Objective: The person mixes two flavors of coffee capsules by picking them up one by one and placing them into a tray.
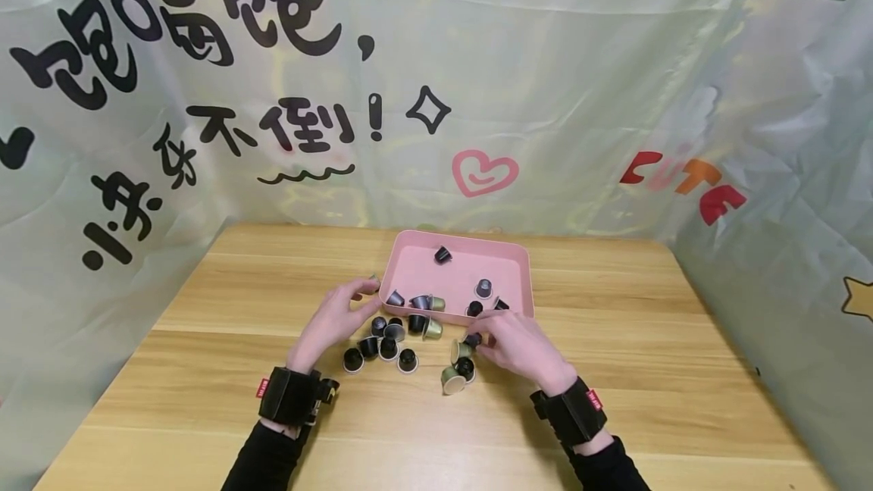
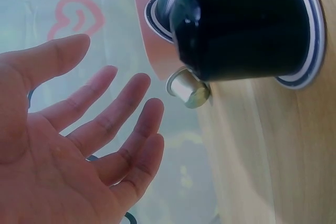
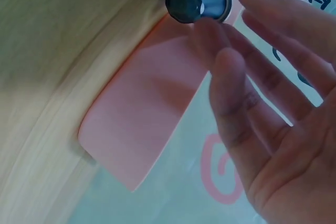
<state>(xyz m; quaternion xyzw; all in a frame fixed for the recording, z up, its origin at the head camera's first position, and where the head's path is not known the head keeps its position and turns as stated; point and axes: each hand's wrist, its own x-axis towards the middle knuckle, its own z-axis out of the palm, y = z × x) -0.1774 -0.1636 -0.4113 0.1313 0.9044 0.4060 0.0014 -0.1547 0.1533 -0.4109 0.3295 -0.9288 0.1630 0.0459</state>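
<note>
My left hand reaches beside the left end of the pink tray, its fingers loosely bent and holding nothing. Just past its fingertips, a small pale-green coffee capsule lies on the table. A black capsule looms large in front of the left wrist camera. My right hand hovers by the tray's front right side. Its fingertips are at a dark coffee capsule, with no clear grip on it; whether they touch it I cannot tell. Below that capsule sit a few green and black capsules.
Several dark capsules cluster on the wooden table between the hands, with a green one against the tray's front wall. Inside the tray are several more, including a black capsule. A printed cloth hangs behind.
</note>
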